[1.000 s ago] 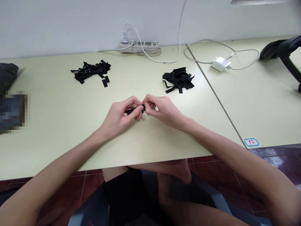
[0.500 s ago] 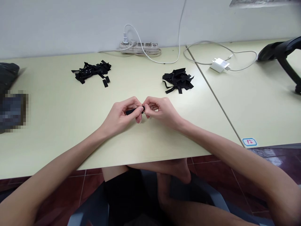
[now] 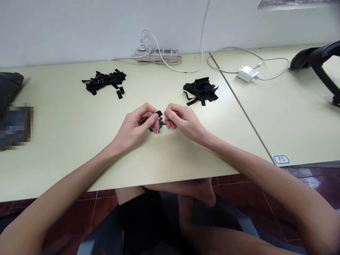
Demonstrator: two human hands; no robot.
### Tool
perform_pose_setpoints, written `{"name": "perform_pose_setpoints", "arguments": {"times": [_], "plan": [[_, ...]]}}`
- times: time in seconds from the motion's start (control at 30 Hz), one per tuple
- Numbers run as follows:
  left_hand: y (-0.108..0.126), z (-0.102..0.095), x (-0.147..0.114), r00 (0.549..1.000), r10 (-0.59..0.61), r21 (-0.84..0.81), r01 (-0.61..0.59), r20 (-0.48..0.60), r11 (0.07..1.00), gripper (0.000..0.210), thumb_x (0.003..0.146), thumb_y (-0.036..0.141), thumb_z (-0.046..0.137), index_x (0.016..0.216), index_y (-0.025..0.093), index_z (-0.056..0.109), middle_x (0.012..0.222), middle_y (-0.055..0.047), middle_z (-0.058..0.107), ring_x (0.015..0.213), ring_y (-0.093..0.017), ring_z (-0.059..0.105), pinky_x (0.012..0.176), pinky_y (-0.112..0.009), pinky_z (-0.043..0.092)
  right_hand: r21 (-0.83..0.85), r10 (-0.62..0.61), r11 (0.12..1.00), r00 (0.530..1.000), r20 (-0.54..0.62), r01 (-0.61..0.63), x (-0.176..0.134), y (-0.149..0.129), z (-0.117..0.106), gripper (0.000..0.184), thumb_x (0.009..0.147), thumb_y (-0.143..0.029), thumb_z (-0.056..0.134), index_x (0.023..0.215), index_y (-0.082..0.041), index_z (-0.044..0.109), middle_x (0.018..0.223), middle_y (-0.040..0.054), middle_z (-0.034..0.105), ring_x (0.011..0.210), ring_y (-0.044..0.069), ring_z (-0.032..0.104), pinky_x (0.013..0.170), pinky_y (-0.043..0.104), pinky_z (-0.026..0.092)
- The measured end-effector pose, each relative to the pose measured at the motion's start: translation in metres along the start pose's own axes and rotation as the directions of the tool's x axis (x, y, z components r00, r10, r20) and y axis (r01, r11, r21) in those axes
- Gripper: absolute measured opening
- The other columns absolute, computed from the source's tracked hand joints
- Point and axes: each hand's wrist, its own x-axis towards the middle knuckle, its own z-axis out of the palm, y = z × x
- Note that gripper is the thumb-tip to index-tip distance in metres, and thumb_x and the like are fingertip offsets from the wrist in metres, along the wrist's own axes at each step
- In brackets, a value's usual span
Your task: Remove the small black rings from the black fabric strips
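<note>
My left hand (image 3: 139, 124) is closed on a short black fabric strip (image 3: 159, 113), whose end sticks out past the thumb and index finger. A cluster of small dark round pieces, like snap buttons (image 3: 161, 123), lies on the table at its fingertips, partly hidden by them. Just to the right, apart from the strip, my right hand (image 3: 182, 117) is closed with thumb and fingers together beside these pieces. Whatever its fingers may hold is hidden. Farther back lie a left pile of black strips (image 3: 105, 81) and a right pile of black strips (image 3: 201, 90).
A power strip (image 3: 158, 54) with a white cable stands against the wall. Right of the table seam lie a white charger (image 3: 247, 73) and a black curved object (image 3: 316, 60). At the left edge sits a dark bag-like object (image 3: 10, 85). A number label (image 3: 281, 159) marks the front edge.
My hands have drawn apart, the right one shifting slightly right and up. The strip's end now shows above my left thumb, and the small round pieces below have come into view.
</note>
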Motion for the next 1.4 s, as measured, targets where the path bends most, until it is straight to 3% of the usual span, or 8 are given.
{"name": "perform_pose_setpoints", "arguments": {"times": [0.17, 0.3, 0.43, 0.63, 0.73, 0.97, 1.17, 1.4], "plan": [[-0.003, -0.006, 0.005, 0.993, -0.007, -0.014, 0.005, -0.114, 1.0, 0.028, 0.11, 0.05, 0.072, 0.106, 0.024, 0.065, 0.079, -0.001, 0.074, 0.071, -0.017, 0.074, 0.076, -0.035, 0.068, -0.183, -0.097, 0.978, 0.995, 0.021, 0.099, 0.002, 0.006, -0.001, 0.025, 0.111, -0.035, 0.065, 0.089, -0.021, 0.065, 0.08, -0.0006, 0.071, 0.07, 0.013, 0.059, 0.07, 0.029, 0.047], [-0.004, -0.008, 0.007, 0.993, -0.011, -0.044, 0.006, -0.121, 0.999, 0.026, 0.109, 0.049, 0.072, 0.107, 0.023, 0.065, 0.078, 0.0, 0.073, 0.069, -0.017, 0.073, 0.074, -0.035, 0.069, -0.255, -0.187, 0.946, 0.979, 0.079, 0.201, 0.002, 0.012, 0.0, 0.017, 0.109, -0.029, 0.065, 0.099, -0.02, 0.074, 0.097, 0.0036, 0.08, 0.083, 0.015, 0.069, 0.082, 0.031, 0.055], [-0.004, -0.007, 0.007, 0.992, -0.033, -0.024, 0.031, -0.118, 0.999, 0.027, 0.108, 0.05, 0.072, 0.11, 0.024, 0.066, 0.081, -0.002, 0.073, 0.073, -0.018, 0.074, 0.067, -0.032, 0.067, -0.303, -0.233, 0.918, 0.967, 0.107, 0.255, 0.001, 0.011, 0.0, 0.02, 0.112, -0.023, 0.058, 0.11, -0.022, 0.078, 0.115, 0.0067, 0.083, 0.098, 0.019, 0.074, 0.094, 0.036, 0.058], [-0.003, -0.007, 0.005, 0.992, -0.023, 0.042, 0.028, -0.126, 0.999, 0.022, 0.109, 0.047, 0.07, 0.109, 0.025, 0.067, 0.081, -0.002, 0.072, 0.077, -0.019, 0.074, 0.062, -0.029, 0.062, -0.221, -0.199, 0.957, 0.98, -0.025, 0.189, 0.003, 0.009, -0.001, 0.02, 0.108, -0.021, 0.056, 0.124, -0.021, 0.068, 0.125, 0.0094, 0.079, 0.11, 0.02, 0.074, 0.098, 0.038, 0.062], [-0.002, -0.006, 0.002, 0.994, -0.013, 0.09, 0.022, -0.105, 0.996, 0.021, 0.11, 0.045, 0.069, 0.109, 0.024, 0.067, 0.082, -0.003, 0.073, 0.079, -0.019, 0.074, 0.063, -0.028, 0.061, -0.154, -0.156, 0.977, 0.986, -0.053, 0.146, 0.004, 0.007, -0.002, 0.031, 0.106, -0.029, 0.064, 0.136, -0.023, 0.062, 0.136, 0.0112, 0.075, 0.119, 0.022, 0.072, 0.098, 0.038, 0.063], [-0.003, -0.002, -0.003, 0.999, -0.023, 0.172, 0.03, -0.043, 0.985, 0.021, 0.111, 0.043, 0.069, 0.107, 0.022, 0.071, 0.087, -0.004, 0.077, 0.079, -0.018, 0.074, 0.066, -0.028, 0.059, -0.147, -0.133, 0.981, 0.991, -0.012, 0.13, 0.002, 0.006, 0.002, 0.012, 0.108, -0.034, 0.068, 0.105, -0.022, 0.066, 0.102, 0.0033, 0.079, 0.087, 0.017, 0.073, 0.083, 0.033, 0.059], [-0.004, -0.005, -0.004, 0.998, 0.016, 0.347, 0.006, -0.06, 0.938, 0.018, 0.109, 0.04, 0.069, 0.102, 0.023, 0.072, 0.084, -0.002, 0.078, 0.073, -0.017, 0.07, 0.065, -0.028, 0.056, -0.189, -0.08, 0.979, 0.996, -0.038, 0.071, 0.0, 0.007, 0.0, 0.013, 0.103, -0.032, 0.073, 0.097, -0.023, 0.067, 0.089, 0.0017, 0.078, 0.08, 0.017, 0.068, 0.076, 0.032, 0.054], [-0.01, -0.011, -0.004, 0.998, 0.047, 0.481, -0.057, 0.033, 0.875, 0.015, 0.109, 0.036, 0.067, 0.103, 0.024, 0.073, 0.088, -0.001, 0.078, 0.07, -0.016, 0.065, 0.065, -0.029, 0.049, -0.268, 0.032, 0.963, 0.999, -0.002, -0.031, -0.004, 0.011, 0.0, 0.016, 0.102, -0.033, 0.075, 0.093, -0.024, 0.066, 0.079, -0.0011, 0.072, 0.07, 0.015, 0.059, 0.066, 0.03, 0.045]]}}
